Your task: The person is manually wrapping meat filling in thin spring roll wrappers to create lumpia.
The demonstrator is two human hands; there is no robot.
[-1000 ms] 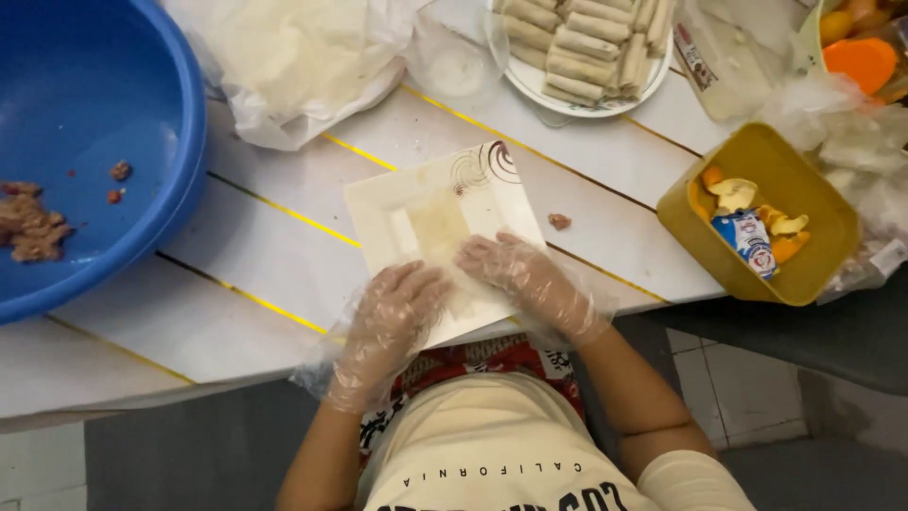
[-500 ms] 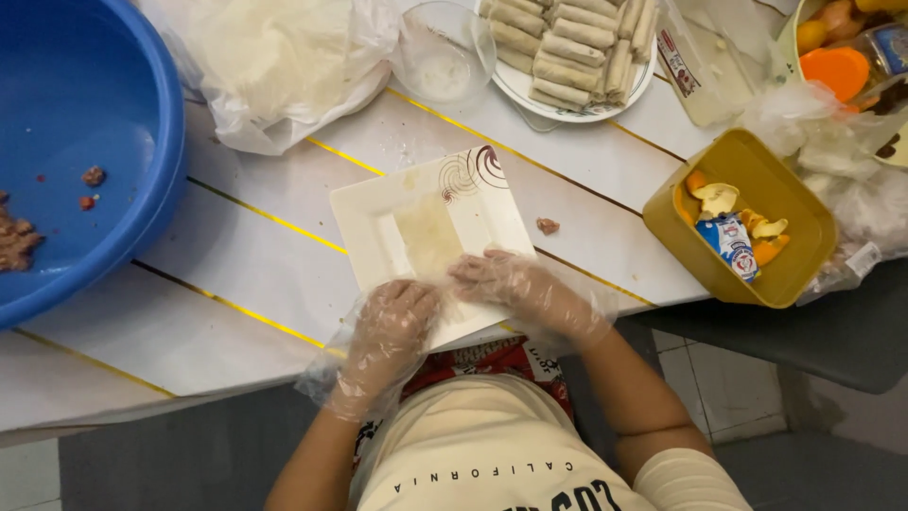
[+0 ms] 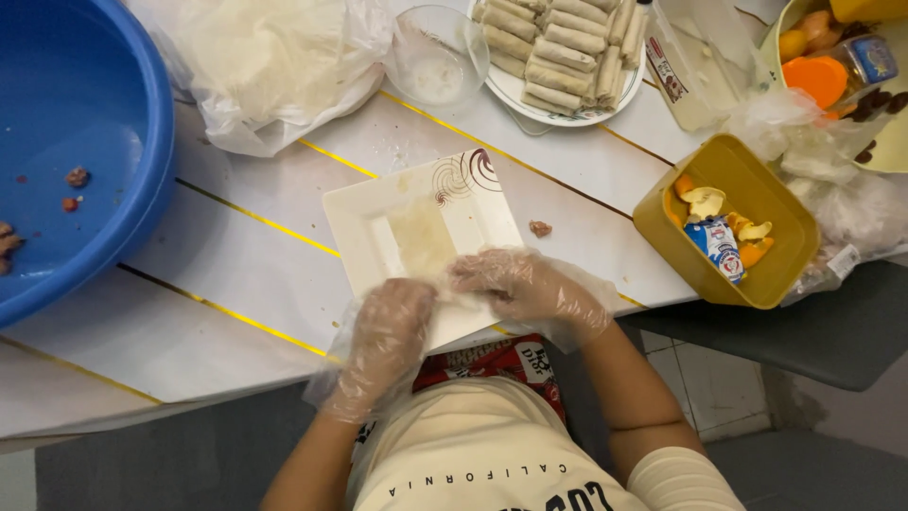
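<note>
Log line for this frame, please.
left hand gloved, on wrapper | right hand gloved, on wrapper | square plate underneath | blue basin left

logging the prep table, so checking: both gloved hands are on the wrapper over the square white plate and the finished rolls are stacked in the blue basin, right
Not quite. The finished rolls are stacked on a round white plate at the table's far side, not in the blue basin, which holds only a few scraps. The head view shows it. Both gloved hands, left hand and right hand, are on the wrapper over the square white plate.

I'm at a white tabletop point(image 3: 236, 284) with thin yellow lines running across it, evenly lit. Below me, pale floor tiles point(image 3: 719, 388) and a dark grey surface point(image 3: 832, 322) at right.
</note>
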